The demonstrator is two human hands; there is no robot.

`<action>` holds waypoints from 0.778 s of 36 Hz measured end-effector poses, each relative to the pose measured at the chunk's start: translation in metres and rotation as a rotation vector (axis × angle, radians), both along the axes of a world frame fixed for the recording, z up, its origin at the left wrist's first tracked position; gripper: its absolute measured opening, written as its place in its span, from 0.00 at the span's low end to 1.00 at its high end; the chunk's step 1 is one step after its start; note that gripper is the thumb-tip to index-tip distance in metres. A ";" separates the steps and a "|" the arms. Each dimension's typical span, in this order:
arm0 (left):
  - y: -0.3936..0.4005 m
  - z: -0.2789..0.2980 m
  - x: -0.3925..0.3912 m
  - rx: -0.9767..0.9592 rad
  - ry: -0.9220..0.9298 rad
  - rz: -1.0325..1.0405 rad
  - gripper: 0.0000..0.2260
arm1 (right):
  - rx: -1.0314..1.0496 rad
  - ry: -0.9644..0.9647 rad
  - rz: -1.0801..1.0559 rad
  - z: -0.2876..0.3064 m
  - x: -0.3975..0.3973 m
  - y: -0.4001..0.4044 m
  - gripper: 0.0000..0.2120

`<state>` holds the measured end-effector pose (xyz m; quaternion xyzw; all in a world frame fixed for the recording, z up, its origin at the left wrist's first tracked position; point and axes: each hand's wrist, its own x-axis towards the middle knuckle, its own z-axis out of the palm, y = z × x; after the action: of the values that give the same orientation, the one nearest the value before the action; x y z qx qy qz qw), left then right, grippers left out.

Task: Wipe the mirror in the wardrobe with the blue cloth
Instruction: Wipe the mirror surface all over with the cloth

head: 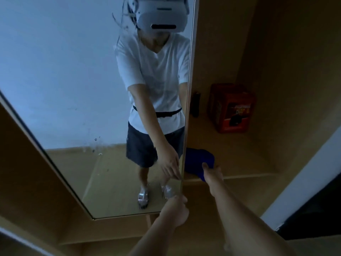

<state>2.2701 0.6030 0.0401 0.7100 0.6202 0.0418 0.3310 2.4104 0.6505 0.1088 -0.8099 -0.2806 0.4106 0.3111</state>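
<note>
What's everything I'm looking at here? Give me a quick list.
mirror: one, tall, pale-framed, on the left, with smudges low on the glass; it reflects the person.
blue cloth: one, deep blue, on the wardrobe shelf just right of the mirror's edge.
shelf: one, tan wood, inside the wardrobe.
red box: one, red with printed pictures, at the back of the shelf.
dark object: one, blackish, upright left of the red box; too dim to identify.
left hand: at the mirror's lower right edge.
right hand: on the blue cloth.
</note>
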 end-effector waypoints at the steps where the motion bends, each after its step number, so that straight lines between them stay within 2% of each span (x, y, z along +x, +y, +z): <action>1: 0.001 0.001 0.003 0.020 0.017 -0.030 0.16 | -0.004 0.006 -0.002 -0.001 0.001 0.002 0.35; 3: -0.001 0.010 0.007 0.000 0.052 -0.069 0.18 | 0.000 0.014 -0.018 -0.004 0.002 0.007 0.36; 5: -0.003 0.014 0.009 -0.072 -0.023 -0.053 0.37 | 0.022 0.054 -0.052 -0.006 0.003 0.013 0.37; 6: -0.006 0.019 0.010 -0.091 -0.061 -0.055 0.36 | 0.026 0.080 -0.071 -0.007 0.003 0.015 0.36; 8: -0.007 0.022 0.014 -0.165 -0.049 0.057 0.13 | 0.033 0.138 -0.113 -0.006 0.003 0.017 0.30; 9: -0.005 0.018 0.015 -0.135 -0.079 0.096 0.12 | 0.044 0.186 -0.147 -0.005 0.003 0.017 0.26; 12: -0.008 0.016 0.015 -0.113 -0.072 0.072 0.16 | 0.096 0.375 -0.230 -0.002 0.005 0.012 0.22; 17: -0.016 0.021 0.019 -0.082 -0.089 0.098 0.16 | 0.250 0.600 -0.357 0.000 0.011 -0.012 0.27; 19: -0.018 0.026 0.020 -0.054 -0.096 0.091 0.16 | 0.307 0.606 -0.417 0.001 0.017 -0.026 0.24; 22: -0.023 0.039 0.021 -0.004 -0.096 0.031 0.17 | 0.345 0.578 -0.477 0.009 0.029 -0.050 0.15; 28: -0.046 0.062 0.025 0.090 -0.058 -0.089 0.16 | 0.438 0.486 -0.474 0.030 0.039 -0.096 0.16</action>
<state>2.2951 0.5570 0.1018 0.7495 0.5755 0.0754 0.3183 2.4494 0.5542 0.1384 -0.6461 -0.0855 0.4373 0.6197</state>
